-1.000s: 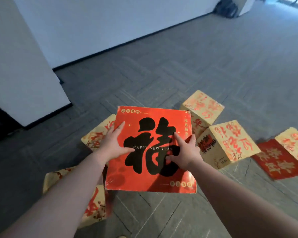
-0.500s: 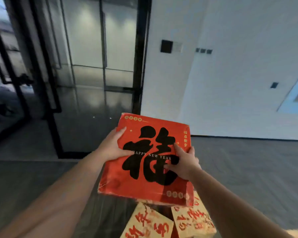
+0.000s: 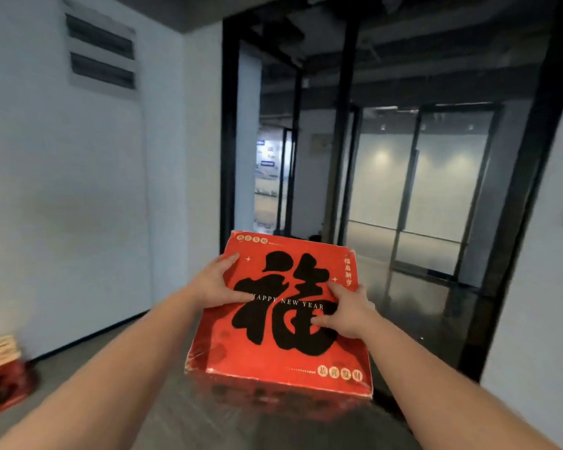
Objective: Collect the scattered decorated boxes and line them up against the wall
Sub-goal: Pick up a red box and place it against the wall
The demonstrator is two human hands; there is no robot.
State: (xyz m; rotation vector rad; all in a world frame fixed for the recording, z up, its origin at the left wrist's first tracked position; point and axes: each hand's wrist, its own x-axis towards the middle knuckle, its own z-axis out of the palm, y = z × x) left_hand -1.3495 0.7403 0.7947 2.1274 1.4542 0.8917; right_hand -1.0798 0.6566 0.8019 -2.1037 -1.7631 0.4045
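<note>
I carry a red decorated box (image 3: pixel 283 358) with a large black character and "HAPPY NEW YEAR" on its top, held in the air in front of me. My left hand (image 3: pixel 216 282) grips its left side with the thumb on top. On the right side my right hand (image 3: pixel 346 311) holds it the same way, fingers spread over the black character. At the far left, a red and cream decorated box (image 3: pixel 0 371) sits on the floor against the white wall (image 3: pixel 62 206); it is blurred.
A black-framed glass doorway (image 3: pixel 387 177) opens straight ahead onto a dim corridor. White walls stand on the left and at the right edge (image 3: pixel 546 287). Grey floor (image 3: pixel 78 378) runs along the left wall's dark baseboard.
The view has swung left from the scattered boxes on the floor, past the glass partition, to the doorway and left wall. Both hands keep the same grip on the red box.
</note>
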